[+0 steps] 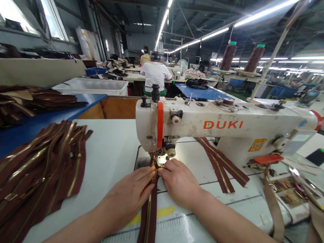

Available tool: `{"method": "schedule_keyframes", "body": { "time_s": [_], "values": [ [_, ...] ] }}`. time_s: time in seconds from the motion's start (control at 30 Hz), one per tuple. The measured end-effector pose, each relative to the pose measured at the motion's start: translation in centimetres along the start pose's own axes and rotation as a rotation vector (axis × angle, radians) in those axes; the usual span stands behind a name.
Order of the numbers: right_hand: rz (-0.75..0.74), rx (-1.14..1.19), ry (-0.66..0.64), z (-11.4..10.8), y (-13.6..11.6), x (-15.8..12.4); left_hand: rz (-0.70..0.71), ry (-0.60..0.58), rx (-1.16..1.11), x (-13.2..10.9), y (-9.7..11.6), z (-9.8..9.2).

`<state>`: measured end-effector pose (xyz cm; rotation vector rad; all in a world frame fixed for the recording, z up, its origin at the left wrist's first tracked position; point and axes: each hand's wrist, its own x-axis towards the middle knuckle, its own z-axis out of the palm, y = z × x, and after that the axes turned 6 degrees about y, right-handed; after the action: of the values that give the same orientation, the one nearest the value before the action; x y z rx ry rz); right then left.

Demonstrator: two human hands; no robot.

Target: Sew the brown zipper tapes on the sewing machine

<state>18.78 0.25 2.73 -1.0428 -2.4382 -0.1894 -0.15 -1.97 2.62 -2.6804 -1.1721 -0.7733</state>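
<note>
A brown zipper [147, 222] with brass-coloured teeth runs from the near table edge up under the needle area of a white sewing machine [191, 119]. My left hand [130, 188] lies along its left side, fingers together and fingertips on the tape just in front of the presser foot. From the right, my right hand [180, 181] pinches the zipper's right edge with curled fingers. Both hands meet close to the lit needle area, and the fingertips partly hide the zipper there. Two more zipper strips [223, 164] lie crossed beneath the machine arm.
A heap of brown zippers [40, 173] covers the left of the table and a blue surface [94, 99]. At right, a tray [294, 197] holds scissors and small parts, with beige straps hanging nearby. A seated person [156, 75] works ahead. Thread cones [228, 56] stand behind the machine.
</note>
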Motion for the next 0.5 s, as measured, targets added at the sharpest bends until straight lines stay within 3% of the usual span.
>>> {"method": "schedule_keyframes", "body": {
  "time_s": [0.37,0.5],
  "values": [
    [0.079,0.078,-0.003,-0.7,0.0,-0.1,-0.053,0.004,-0.014,0.2,-0.1,0.4],
    [0.071,0.118,0.062,-0.3,0.1,-0.3,-0.077,-0.007,0.003,-1.7,0.4,-0.7]
  ]
}}
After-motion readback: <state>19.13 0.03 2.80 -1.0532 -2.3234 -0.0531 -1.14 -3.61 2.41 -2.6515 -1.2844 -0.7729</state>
